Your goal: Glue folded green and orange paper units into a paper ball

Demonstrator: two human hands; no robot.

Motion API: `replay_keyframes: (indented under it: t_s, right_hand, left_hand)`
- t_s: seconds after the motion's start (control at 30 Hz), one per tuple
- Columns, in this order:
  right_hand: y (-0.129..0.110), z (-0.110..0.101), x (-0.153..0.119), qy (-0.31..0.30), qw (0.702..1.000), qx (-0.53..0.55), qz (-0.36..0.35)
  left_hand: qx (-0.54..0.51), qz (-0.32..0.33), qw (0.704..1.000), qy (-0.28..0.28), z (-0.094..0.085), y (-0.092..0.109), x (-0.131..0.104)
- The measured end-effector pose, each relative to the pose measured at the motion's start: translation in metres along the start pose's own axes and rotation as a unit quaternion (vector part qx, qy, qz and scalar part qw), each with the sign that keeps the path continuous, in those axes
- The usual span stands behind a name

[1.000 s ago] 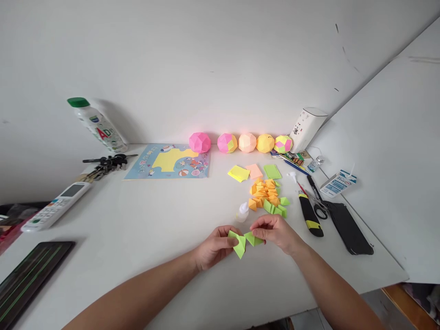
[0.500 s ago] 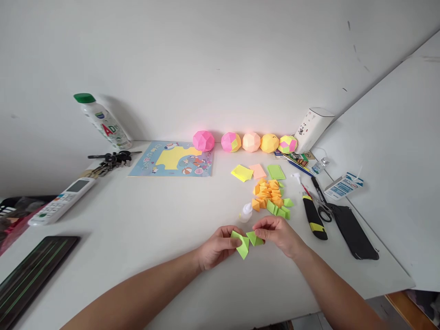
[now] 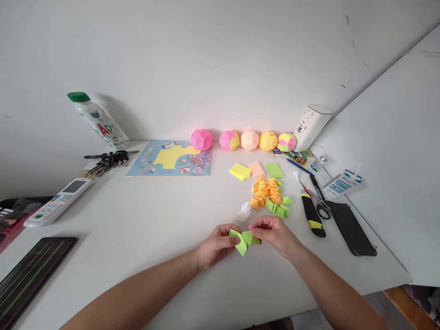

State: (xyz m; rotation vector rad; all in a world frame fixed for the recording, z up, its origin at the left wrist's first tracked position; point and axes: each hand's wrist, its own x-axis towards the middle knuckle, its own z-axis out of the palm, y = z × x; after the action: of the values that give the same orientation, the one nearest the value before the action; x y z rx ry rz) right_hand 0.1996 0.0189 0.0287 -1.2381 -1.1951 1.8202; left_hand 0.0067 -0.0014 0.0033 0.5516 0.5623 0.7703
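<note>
My left hand (image 3: 217,246) is closed on a larger folded green paper piece (image 3: 239,243), its thumb on top. Between the thumb and fingers of my right hand (image 3: 275,234) is a smaller folded green paper piece (image 3: 248,237). The two pieces meet edge to edge above the near part of the table; whether one is tucked into the other I cannot tell. Just beyond them stands a small white glue bottle (image 3: 244,211). Behind my right hand lie several folded green pieces (image 3: 274,207) and a heap of folded orange pieces (image 3: 267,190).
Several faceted paper balls (image 3: 249,140) line the wall. Sticky note pads (image 3: 256,169) lie before them. At right are a utility knife (image 3: 313,215), scissors (image 3: 323,211), a black phone-shaped item (image 3: 351,228) and a carton (image 3: 342,183). A remote (image 3: 58,201), keys (image 3: 112,159) and bottle (image 3: 99,121) stand left.
My right hand has brought its green piece leftward against the one in my left hand, closing the gap between them. The whole view has shifted slightly.
</note>
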Motion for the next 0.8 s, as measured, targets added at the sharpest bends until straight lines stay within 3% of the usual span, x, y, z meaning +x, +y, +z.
replay_keyframes:
  t_s: [0.2,0.4,0.8]
  right_hand:
    - [0.0003,0.0051,-0.0016,0.004,1.0,-0.001,-0.012]
    - [-0.0012,0.0081,-0.0052,0.018,0.999,-0.021,-0.023]
    - [0.0012,0.0081,-0.0079,0.024,0.997,-0.06,-0.032]
  left_hand:
    - [0.012,0.031,0.999,-0.041,0.0034,0.0008,-0.0005]
    - [0.009,0.023,1.0,0.004,0.0016,-0.0024,-0.0004]
    - [0.021,0.001,0.999,0.038,-0.0027,-0.0043,0.0006]
